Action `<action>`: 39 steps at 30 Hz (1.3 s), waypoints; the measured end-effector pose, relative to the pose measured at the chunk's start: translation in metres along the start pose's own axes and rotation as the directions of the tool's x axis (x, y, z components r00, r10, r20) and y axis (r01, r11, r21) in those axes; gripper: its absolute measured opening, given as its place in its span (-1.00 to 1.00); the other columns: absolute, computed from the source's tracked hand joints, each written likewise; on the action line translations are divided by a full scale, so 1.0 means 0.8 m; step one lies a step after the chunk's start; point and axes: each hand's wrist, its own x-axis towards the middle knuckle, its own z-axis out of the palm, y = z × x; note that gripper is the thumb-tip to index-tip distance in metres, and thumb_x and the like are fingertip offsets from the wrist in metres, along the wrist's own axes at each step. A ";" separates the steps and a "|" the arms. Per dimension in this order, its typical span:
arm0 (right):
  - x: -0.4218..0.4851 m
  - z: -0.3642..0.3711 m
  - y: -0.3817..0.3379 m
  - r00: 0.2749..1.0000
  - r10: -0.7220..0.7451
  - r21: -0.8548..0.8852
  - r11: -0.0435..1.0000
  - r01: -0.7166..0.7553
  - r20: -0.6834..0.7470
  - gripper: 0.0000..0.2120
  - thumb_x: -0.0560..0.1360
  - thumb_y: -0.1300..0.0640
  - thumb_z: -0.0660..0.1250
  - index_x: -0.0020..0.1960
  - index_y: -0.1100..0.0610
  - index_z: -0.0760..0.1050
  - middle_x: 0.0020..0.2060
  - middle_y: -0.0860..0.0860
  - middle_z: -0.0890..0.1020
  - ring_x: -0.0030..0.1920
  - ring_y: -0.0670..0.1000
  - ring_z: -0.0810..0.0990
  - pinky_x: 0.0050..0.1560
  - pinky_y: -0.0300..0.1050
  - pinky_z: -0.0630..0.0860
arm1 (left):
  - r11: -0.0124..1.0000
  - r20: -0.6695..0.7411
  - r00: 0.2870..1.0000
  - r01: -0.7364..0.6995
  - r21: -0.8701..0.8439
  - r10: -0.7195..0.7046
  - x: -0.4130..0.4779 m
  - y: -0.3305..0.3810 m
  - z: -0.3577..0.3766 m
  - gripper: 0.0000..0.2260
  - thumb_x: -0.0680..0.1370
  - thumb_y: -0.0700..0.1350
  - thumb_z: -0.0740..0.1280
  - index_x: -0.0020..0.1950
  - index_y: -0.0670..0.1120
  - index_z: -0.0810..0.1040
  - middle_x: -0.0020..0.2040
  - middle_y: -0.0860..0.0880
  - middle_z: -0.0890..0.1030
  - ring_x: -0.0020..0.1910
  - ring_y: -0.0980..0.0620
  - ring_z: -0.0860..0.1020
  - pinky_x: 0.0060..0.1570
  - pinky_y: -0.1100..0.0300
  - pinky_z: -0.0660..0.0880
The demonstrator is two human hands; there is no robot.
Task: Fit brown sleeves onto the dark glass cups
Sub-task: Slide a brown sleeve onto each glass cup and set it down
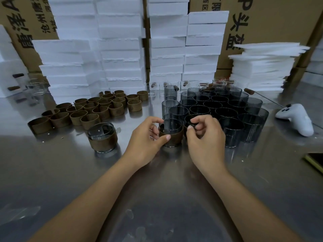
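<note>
A reflective grey metal tabletop fills the view. Left of the middle, a cluster of open brown sleeves stands on it, many touching one another. Right of the middle, dark glass cups stand upright, packed rim to rim. In front of the sleeves stands a finished cup, a brown band around its lower half, and to its right, just before the dark cluster, a second banded cup. Clear glasses line the back, before stacks of white foam boxes and foam sheets. A white game controller lies at the right.
</note>
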 end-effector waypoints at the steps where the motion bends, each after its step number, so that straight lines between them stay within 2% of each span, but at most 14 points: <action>1: 0.002 -0.003 -0.001 0.999 -0.007 -0.015 1.000 0.007 -0.032 -0.81 0.47 0.29 0.32 -0.09 0.01 0.45 -0.19 -0.14 0.40 -0.19 -0.14 0.42 -0.18 -0.43 0.33 | 1.000 0.005 1.000 -0.003 0.007 0.003 0.000 0.000 0.002 -0.70 0.46 -0.21 0.45 0.08 0.06 0.46 -0.23 0.04 0.45 -0.33 0.27 0.46 -0.24 0.44 0.43; 5: 0.009 -0.019 0.001 0.974 -0.081 -0.190 0.981 0.040 -0.211 -0.85 0.45 0.32 0.32 -0.08 0.08 0.52 -0.07 -0.06 0.39 0.04 -0.04 0.33 -0.04 -0.37 0.23 | 0.999 0.031 0.999 0.031 -0.022 -0.031 0.002 0.001 0.004 -0.71 0.49 -0.21 0.42 0.12 0.06 0.46 -0.19 0.04 0.48 -0.28 0.24 0.51 -0.21 0.44 0.45; 7: 0.011 -0.027 0.006 0.955 -0.082 -0.305 0.952 -0.009 -0.285 -0.83 0.43 0.28 0.35 0.00 0.11 0.55 0.06 0.05 0.42 0.16 0.06 0.30 0.12 -0.19 0.23 | 0.996 0.069 0.995 0.070 -0.063 -0.065 0.001 0.002 0.003 -0.69 0.49 -0.19 0.41 0.15 0.07 0.44 -0.13 0.03 0.50 -0.20 0.14 0.55 -0.16 0.38 0.48; 11: 0.013 -0.035 0.018 0.945 0.142 -0.379 0.891 -0.251 -0.293 -0.59 0.44 0.18 0.39 0.27 0.11 0.43 0.39 0.17 0.26 0.41 0.18 0.15 0.35 0.09 0.20 | 0.981 0.171 0.981 0.114 -0.156 -0.087 -0.006 0.010 0.003 -0.67 0.51 -0.22 0.38 0.19 0.07 0.41 -0.02 0.03 0.53 -0.17 0.27 0.57 -0.05 0.29 0.52; 14: 0.015 -0.040 0.023 0.930 0.268 -0.371 0.861 -0.348 -0.250 -0.48 0.44 0.16 0.42 0.35 0.14 0.35 0.49 0.19 0.11 0.47 0.21 0.07 0.43 0.09 0.13 | 0.975 0.225 0.970 0.130 -0.182 -0.087 -0.011 0.015 0.002 -0.65 0.53 -0.23 0.36 0.26 0.01 0.39 0.04 0.03 0.55 -0.12 0.32 0.57 -0.03 0.39 0.50; 16: 0.014 -0.043 0.027 0.931 0.283 -0.384 0.853 -0.354 -0.230 -0.52 0.44 0.16 0.42 0.31 0.15 0.38 0.51 0.18 0.07 0.49 0.20 0.05 0.46 0.09 0.10 | 0.972 0.222 0.971 0.135 -0.195 -0.091 -0.013 0.018 0.001 -0.66 0.54 -0.24 0.34 0.27 -0.01 0.39 0.05 0.03 0.56 -0.11 0.29 0.58 -0.08 0.41 0.50; 19: 0.012 -0.043 0.028 0.931 0.281 -0.402 0.844 -0.356 -0.235 -0.63 0.44 0.17 0.42 0.21 0.15 0.43 0.51 0.17 0.07 0.48 0.21 0.09 0.43 0.08 0.14 | 0.976 0.154 0.983 0.127 -0.176 -0.100 -0.014 0.020 -0.004 -0.73 0.55 -0.21 0.33 0.20 0.03 0.44 -0.03 0.06 0.59 -0.06 0.13 0.58 -0.13 0.39 0.48; 22: 0.012 -0.044 0.029 0.924 0.279 -0.410 0.835 -0.368 -0.261 -0.67 0.43 0.14 0.45 0.13 0.16 0.44 0.46 0.18 0.16 0.41 0.24 0.23 0.33 0.06 0.23 | 0.985 0.112 0.989 0.113 -0.133 -0.098 -0.014 0.018 -0.008 -0.77 0.55 -0.19 0.33 0.07 0.15 0.46 -0.10 0.07 0.59 -0.01 0.01 0.58 -0.01 0.30 0.46; 26: 0.010 -0.047 0.033 0.926 0.298 -0.394 0.842 -0.368 -0.230 -0.64 0.40 0.08 0.49 0.05 0.13 0.37 0.25 0.15 0.35 0.12 0.24 0.48 0.10 0.07 0.45 | 0.985 0.092 0.991 0.110 -0.130 -0.098 -0.015 0.019 -0.010 -0.77 0.56 -0.19 0.33 0.00 0.18 0.48 -0.11 0.03 0.60 0.00 -0.05 0.60 0.05 0.22 0.48; 31: 0.008 -0.049 0.027 0.947 0.213 -0.372 0.881 -0.293 -0.240 -0.64 0.39 0.03 0.48 -0.02 0.03 0.31 0.10 0.04 0.38 0.06 0.17 0.48 -0.09 -0.10 0.32 | 0.979 0.049 0.995 0.099 -0.175 -0.092 -0.014 0.024 -0.012 -0.77 0.55 -0.24 0.33 -0.05 0.13 0.52 -0.18 0.03 0.60 -0.07 -0.02 0.61 0.08 0.17 0.48; 33: 0.008 -0.048 0.016 0.957 0.118 -0.275 0.942 -0.192 -0.264 -0.60 0.37 0.03 0.49 0.05 0.04 0.34 0.06 -0.05 0.31 0.10 0.10 0.45 -0.07 -0.12 0.30 | 0.978 0.018 0.997 0.079 -0.195 -0.077 -0.014 0.028 -0.013 -0.75 0.55 -0.27 0.32 -0.06 0.11 0.52 -0.20 0.01 0.60 -0.11 0.01 0.61 0.04 0.17 0.48; 35: 0.006 -0.046 0.004 0.966 0.049 -0.181 0.979 -0.097 -0.253 -0.45 0.33 0.03 0.51 0.22 0.08 0.34 0.08 -0.10 0.29 0.14 0.03 0.42 0.02 -0.13 0.34 | 0.976 -0.012 0.998 0.060 -0.211 -0.064 -0.016 0.032 -0.016 -0.76 0.56 -0.28 0.30 -0.05 0.10 0.51 -0.20 -0.02 0.60 -0.08 -0.03 0.60 0.04 0.16 0.48; 37: 0.001 -0.040 -0.006 0.983 0.058 -0.087 0.993 -0.074 -0.173 -0.29 0.32 0.03 0.53 0.36 0.09 0.29 0.11 -0.12 0.29 0.16 -0.06 0.38 0.14 -0.22 0.35 | 0.974 -0.045 0.997 0.047 -0.222 -0.058 -0.019 0.036 -0.019 -0.77 0.56 -0.28 0.29 -0.04 0.09 0.50 -0.18 -0.03 0.61 -0.05 -0.04 0.60 0.02 0.18 0.48; 39: -0.005 -0.032 -0.011 0.992 0.118 0.010 0.993 -0.117 -0.042 -0.27 0.31 0.01 0.54 0.39 0.05 0.31 0.13 -0.14 0.32 0.09 -0.16 0.38 0.08 -0.40 0.27 | 0.973 -0.082 0.995 0.036 -0.227 -0.056 -0.023 0.039 -0.022 -0.77 0.56 -0.27 0.29 -0.04 0.09 0.50 -0.14 -0.05 0.61 -0.04 -0.02 0.60 -0.12 0.26 0.48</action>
